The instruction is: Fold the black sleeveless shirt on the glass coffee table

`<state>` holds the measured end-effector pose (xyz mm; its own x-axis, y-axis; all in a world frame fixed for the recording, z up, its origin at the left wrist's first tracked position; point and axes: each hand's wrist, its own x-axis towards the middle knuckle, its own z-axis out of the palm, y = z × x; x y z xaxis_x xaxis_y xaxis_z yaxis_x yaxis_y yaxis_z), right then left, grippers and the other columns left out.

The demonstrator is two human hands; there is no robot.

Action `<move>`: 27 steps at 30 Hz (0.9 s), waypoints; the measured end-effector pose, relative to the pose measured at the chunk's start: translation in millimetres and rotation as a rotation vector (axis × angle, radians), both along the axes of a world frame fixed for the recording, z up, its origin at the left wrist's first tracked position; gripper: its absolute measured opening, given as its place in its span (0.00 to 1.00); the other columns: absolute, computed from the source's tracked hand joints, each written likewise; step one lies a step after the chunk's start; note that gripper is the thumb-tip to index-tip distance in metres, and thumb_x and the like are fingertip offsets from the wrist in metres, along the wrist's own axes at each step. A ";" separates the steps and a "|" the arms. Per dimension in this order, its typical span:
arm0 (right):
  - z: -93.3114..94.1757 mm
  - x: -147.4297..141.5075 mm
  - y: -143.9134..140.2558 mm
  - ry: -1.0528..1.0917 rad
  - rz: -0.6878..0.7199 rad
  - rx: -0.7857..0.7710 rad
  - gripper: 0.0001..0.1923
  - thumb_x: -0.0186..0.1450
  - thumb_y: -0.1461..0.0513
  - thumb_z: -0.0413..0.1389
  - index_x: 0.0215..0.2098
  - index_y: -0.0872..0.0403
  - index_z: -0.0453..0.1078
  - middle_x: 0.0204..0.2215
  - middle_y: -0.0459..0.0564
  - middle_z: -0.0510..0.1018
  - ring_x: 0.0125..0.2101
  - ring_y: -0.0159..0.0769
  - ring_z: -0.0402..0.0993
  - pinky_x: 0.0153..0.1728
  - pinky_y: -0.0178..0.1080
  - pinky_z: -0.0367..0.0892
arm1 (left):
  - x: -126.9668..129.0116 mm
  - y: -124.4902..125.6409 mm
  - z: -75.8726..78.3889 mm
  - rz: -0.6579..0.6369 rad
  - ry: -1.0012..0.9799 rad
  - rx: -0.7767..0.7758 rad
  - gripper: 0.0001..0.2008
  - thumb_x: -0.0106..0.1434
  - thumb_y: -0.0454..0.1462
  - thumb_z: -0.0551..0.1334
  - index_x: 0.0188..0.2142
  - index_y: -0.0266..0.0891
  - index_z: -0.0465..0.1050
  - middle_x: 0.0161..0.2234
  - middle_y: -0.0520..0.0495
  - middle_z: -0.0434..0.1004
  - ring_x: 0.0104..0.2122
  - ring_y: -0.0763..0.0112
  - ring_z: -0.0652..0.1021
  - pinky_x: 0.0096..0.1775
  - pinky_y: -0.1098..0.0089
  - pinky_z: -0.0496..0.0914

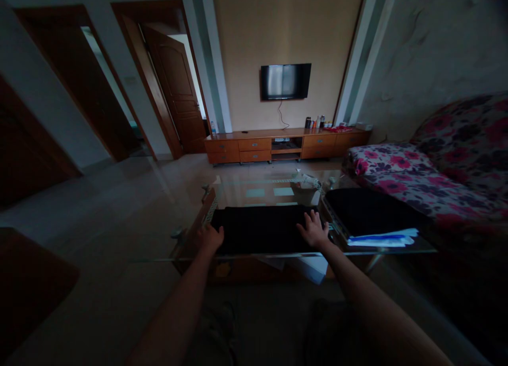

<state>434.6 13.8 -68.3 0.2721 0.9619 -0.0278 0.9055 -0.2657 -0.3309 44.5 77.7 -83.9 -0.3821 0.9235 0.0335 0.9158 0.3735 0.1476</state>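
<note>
A flat black folded cloth (262, 228), its exact kind too dark to make out, lies across the front of the glass table. My left hand (211, 239) rests at the cloth's left edge, thumb apart from the fingers. On the cloth's right end lies my right hand (313, 230), palm down with its fingers spread. Neither hand grips anything. Just right of that hand sits a pile of dark cloth (373, 210), with white and blue material (383, 238) showing under its front edge.
The glass table top (234, 189) has a patterned border. A white box-like object (311, 268) is on the shelf below. A flowered sofa (397, 159) stands at right. Farther back are a wooden TV cabinet (254, 144), a wall-mounted television (286, 81) and a half-open door (174, 85).
</note>
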 end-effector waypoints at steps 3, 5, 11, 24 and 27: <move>26.0 -14.2 -18.4 0.078 -0.063 0.004 0.35 0.71 0.48 0.46 0.72 0.55 0.53 0.74 0.60 0.43 0.72 0.54 0.38 0.66 0.67 0.41 | -7.4 -4.4 7.1 0.062 -0.044 -0.066 0.37 0.66 0.54 0.53 0.61 0.25 0.67 0.62 0.20 0.64 0.63 0.38 0.64 0.56 0.47 0.64; 38.9 -26.5 -31.1 0.118 -0.073 0.028 0.34 0.71 0.48 0.47 0.71 0.53 0.54 0.73 0.59 0.47 0.71 0.54 0.43 0.64 0.66 0.45 | -10.7 -6.2 9.8 0.032 -0.030 -0.072 0.35 0.64 0.56 0.55 0.57 0.28 0.72 0.62 0.21 0.64 0.63 0.37 0.65 0.56 0.47 0.64; 52.5 -59.3 -45.7 0.094 0.075 0.014 0.33 0.68 0.49 0.52 0.68 0.53 0.58 0.69 0.60 0.56 0.68 0.56 0.51 0.63 0.65 0.48 | -12.6 1.6 14.9 -0.068 0.033 -0.056 0.28 0.62 0.52 0.60 0.49 0.30 0.78 0.55 0.23 0.73 0.59 0.39 0.71 0.57 0.49 0.65; 12.5 -75.1 1.6 0.084 0.481 -0.085 0.26 0.68 0.58 0.53 0.64 0.51 0.66 0.67 0.57 0.63 0.64 0.52 0.60 0.59 0.54 0.60 | -14.7 16.5 15.4 -0.192 -0.167 0.026 0.21 0.61 0.39 0.64 0.53 0.36 0.69 0.51 0.34 0.79 0.51 0.52 0.80 0.48 0.63 0.72; 3.5 -79.8 0.2 0.074 0.556 -0.111 0.30 0.66 0.59 0.56 0.67 0.50 0.63 0.70 0.56 0.58 0.68 0.54 0.53 0.62 0.58 0.56 | -15.1 19.0 20.3 -0.197 -0.201 0.027 0.17 0.59 0.37 0.65 0.48 0.38 0.72 0.48 0.36 0.80 0.49 0.53 0.80 0.46 0.65 0.72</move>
<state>354.8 14.0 -64.8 -0.2809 0.9500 -0.1366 0.8943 0.2075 -0.3964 29.3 96.6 -63.6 -0.1966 0.9805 0.0004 0.9217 0.1847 0.3410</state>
